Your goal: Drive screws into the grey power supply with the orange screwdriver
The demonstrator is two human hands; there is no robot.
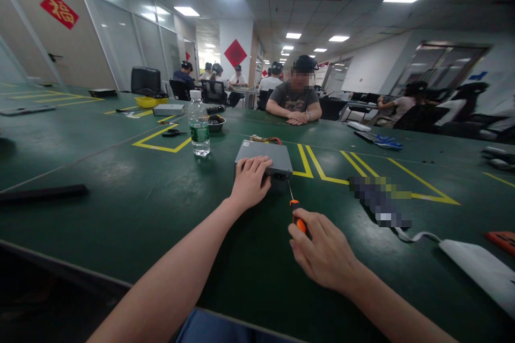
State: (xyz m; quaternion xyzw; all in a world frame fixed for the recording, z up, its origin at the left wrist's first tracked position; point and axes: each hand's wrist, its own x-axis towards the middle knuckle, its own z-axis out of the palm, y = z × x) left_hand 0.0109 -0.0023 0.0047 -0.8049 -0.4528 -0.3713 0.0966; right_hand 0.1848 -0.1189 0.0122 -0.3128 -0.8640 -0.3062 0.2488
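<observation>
A grey metal computer power supply (265, 155) lies on the green table, its coloured cables (265, 140) bunched behind it. My left hand (252, 182) grips its near left part, with fingers over the top and the thumb along the front face. In my right hand (322, 246) is a screwdriver (295, 211) with an orange and black handle, held between thumb and fingers. Its thin shaft points up and away, and the tip is at the lower right front corner of the power supply. Whether the tip touches a screw there is too small to tell.
A water bottle (199, 131) stands left of the power supply, near a metal bowl (216, 123). At right lie a pixelated dark object (378, 201) and a white device (478, 268) on a cable. Across the table sits a person (295, 94). Yellow tape (325, 177) marks the tabletop.
</observation>
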